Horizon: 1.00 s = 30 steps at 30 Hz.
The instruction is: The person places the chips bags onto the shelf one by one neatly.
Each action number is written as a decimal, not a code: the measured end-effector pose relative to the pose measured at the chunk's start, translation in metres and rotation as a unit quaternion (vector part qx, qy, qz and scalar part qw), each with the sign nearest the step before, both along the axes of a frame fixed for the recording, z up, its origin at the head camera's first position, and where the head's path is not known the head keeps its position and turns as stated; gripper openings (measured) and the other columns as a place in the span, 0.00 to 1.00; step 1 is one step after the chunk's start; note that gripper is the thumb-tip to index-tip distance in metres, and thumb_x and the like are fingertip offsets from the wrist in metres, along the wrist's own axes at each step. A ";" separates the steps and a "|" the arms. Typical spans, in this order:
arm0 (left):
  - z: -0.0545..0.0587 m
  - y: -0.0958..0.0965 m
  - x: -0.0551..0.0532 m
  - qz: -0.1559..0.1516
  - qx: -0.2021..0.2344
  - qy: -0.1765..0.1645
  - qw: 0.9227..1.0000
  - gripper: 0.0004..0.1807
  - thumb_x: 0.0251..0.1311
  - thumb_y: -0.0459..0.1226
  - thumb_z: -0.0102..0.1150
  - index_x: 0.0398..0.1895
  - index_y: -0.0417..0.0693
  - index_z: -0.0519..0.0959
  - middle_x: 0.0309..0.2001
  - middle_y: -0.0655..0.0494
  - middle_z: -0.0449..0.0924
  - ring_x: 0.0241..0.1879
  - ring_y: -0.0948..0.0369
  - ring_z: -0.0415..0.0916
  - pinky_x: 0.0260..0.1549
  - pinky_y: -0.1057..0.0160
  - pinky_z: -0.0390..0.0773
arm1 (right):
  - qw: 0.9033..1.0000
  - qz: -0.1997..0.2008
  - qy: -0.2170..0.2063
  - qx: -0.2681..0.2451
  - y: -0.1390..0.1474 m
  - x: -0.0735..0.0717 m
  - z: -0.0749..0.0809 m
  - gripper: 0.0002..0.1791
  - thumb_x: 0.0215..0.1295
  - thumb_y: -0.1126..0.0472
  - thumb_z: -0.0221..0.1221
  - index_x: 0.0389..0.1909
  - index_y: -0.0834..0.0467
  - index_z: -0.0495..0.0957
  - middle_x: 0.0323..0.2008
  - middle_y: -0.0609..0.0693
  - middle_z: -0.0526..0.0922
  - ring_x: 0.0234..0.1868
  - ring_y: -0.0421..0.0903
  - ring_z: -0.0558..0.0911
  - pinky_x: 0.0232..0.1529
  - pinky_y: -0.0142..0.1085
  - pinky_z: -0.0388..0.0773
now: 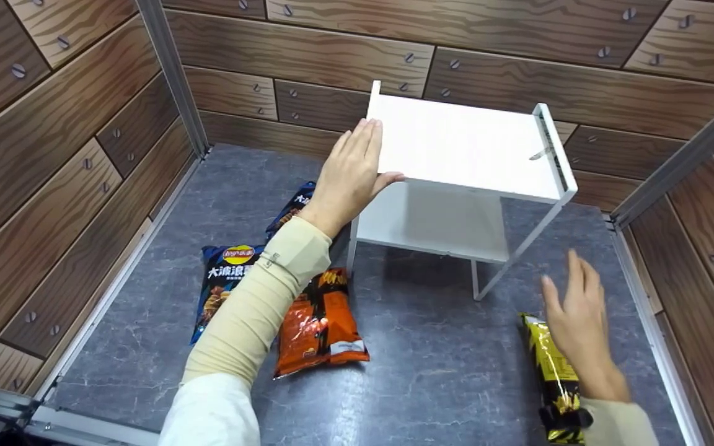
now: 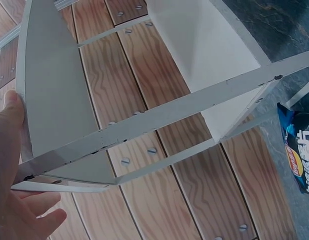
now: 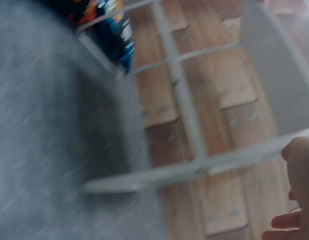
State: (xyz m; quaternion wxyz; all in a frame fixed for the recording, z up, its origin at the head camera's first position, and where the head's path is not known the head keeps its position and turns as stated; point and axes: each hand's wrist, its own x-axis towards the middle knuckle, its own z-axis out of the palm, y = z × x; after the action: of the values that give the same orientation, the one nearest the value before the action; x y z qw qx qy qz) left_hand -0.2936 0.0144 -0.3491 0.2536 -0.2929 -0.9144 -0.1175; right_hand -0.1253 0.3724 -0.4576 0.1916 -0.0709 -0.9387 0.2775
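Note:
A white two-tier side table (image 1: 462,145) stands on the grey floor. My left hand (image 1: 349,167) holds its upper left corner, the fingers along the side rim and the thumb at the front edge. In the left wrist view the thumb (image 2: 13,106) lies on one side of the table frame and the fingers show beyond it. My right hand (image 1: 577,316) is in the air right of the table, fingers loosely extended, holding nothing. It appears above a yellow and black snack bag (image 1: 555,371). The right wrist view is blurred, with the hand (image 3: 299,185) near a table bar.
Left of the table lie an orange snack bag (image 1: 320,328), a dark blue chip bag (image 1: 220,279) and another dark blue bag (image 1: 289,210), partly behind my left arm. Wood-patterned walls (image 1: 307,37) with metal corner posts (image 1: 174,74) enclose the floor.

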 end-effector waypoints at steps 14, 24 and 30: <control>0.001 0.000 0.001 0.005 0.004 -0.021 1.000 0.48 0.68 0.61 0.44 0.75 0.30 0.54 0.74 0.39 0.60 0.76 0.48 0.56 0.76 0.52 0.56 | 0.961 -0.062 -0.251 0.097 0.031 0.041 -0.084 0.54 0.67 0.27 0.43 0.78 0.63 0.43 0.74 0.76 0.37 0.71 0.83 0.37 0.59 0.82 0.28; -0.001 0.001 0.001 -0.002 0.016 -0.022 1.000 0.48 0.68 0.61 0.44 0.74 0.30 0.55 0.74 0.38 0.60 0.76 0.48 0.56 0.76 0.53 0.56 | 0.944 -0.092 -0.279 0.150 0.039 0.054 -0.127 0.62 0.58 0.38 0.65 0.80 0.55 0.35 0.75 0.75 0.33 0.72 0.81 0.32 0.55 0.85 0.26; -0.001 0.001 0.001 -0.001 0.013 -0.025 1.000 0.47 0.69 0.61 0.44 0.74 0.30 0.54 0.74 0.38 0.60 0.76 0.48 0.55 0.75 0.53 0.57 | 0.957 -0.097 -0.213 0.174 0.037 0.057 -0.137 0.57 0.57 0.52 0.68 0.79 0.56 0.42 0.74 0.77 0.41 0.71 0.82 0.39 0.55 0.86 0.31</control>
State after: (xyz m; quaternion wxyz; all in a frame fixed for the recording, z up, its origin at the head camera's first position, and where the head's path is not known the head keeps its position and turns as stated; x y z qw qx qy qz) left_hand -0.2922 0.0152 -0.3498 0.2344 -0.2874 -0.9185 -0.1368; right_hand -0.0687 0.4099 -0.5951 0.0229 -0.1843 -0.9802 0.0687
